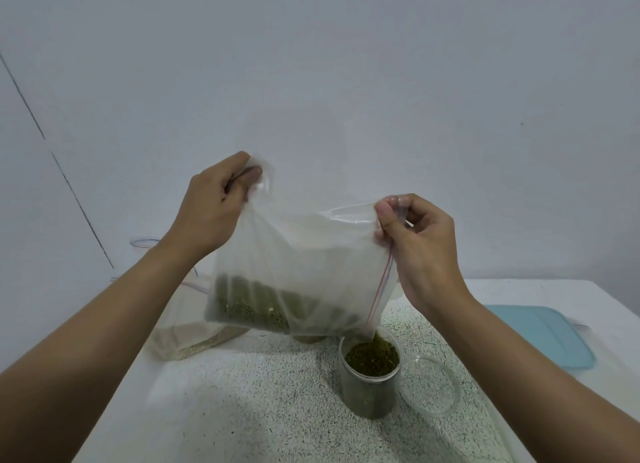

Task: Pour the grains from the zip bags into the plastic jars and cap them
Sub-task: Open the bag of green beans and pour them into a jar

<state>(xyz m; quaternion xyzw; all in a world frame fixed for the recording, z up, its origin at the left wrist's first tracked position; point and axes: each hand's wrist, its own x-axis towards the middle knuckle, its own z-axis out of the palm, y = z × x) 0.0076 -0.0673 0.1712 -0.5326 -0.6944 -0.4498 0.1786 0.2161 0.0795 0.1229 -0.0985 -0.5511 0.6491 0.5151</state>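
The jar (369, 386), at five o'clock under the zip bag (301, 272), looks nearly full, so the green grains (249, 303) massed at the bag's seven o'clock could surge out and overflow if tipped fast. The left hand (214, 206) clenches the raised corner and the right hand (422, 237) pinches the zip edge. The bag hangs thin, cloudy and creased.

White table (263, 410), speckled grey-green across the middle; open plastic jar (369, 390) upright on it, green grains nearly to the rim; clear lid (431, 388) flat, touching the jar's right side; slumped zip bag of pale grain (187, 327) far left; blue lid (543, 334) flat, far right
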